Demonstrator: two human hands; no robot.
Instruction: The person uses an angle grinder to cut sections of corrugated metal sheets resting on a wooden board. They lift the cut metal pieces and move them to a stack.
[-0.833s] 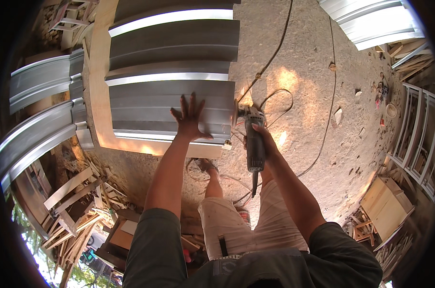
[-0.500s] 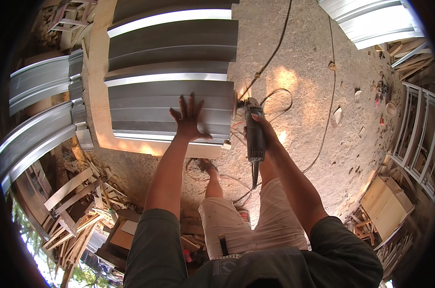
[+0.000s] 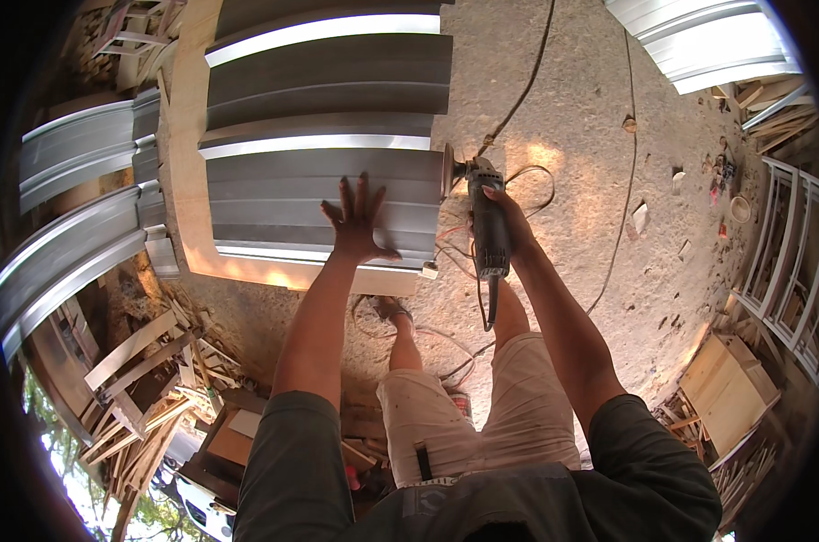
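A grey ribbed metal roofing sheet (image 3: 283, 185) lies on a pale wooden board (image 3: 186, 172). My left hand (image 3: 359, 226) presses flat on the sheet near its close edge, fingers spread. Beyond the sheet's right edge, my right hand (image 3: 511, 217) is wrapped round the body of a dark angle grinder (image 3: 490, 230). The grinder points away from me, with its cord trailing from the near end. Its disc (image 3: 447, 172) stands upright right at the sheet's right edge; whether it touches the metal I cannot tell.
A dark cord (image 3: 525, 86) runs across the rough floor (image 3: 590, 163), with a thinner cable (image 3: 624, 208) farther right. More metal sheets (image 3: 84, 221) lie at the left. Scrap wood (image 3: 152, 434) is piled lower left; a wooden box (image 3: 725, 384) and a white frame (image 3: 782, 253) stand at the right.
The grinder and my right hand have shifted a little away from me and to the right, the disc moving up along the sheet's edge. My left hand stays on the sheet.
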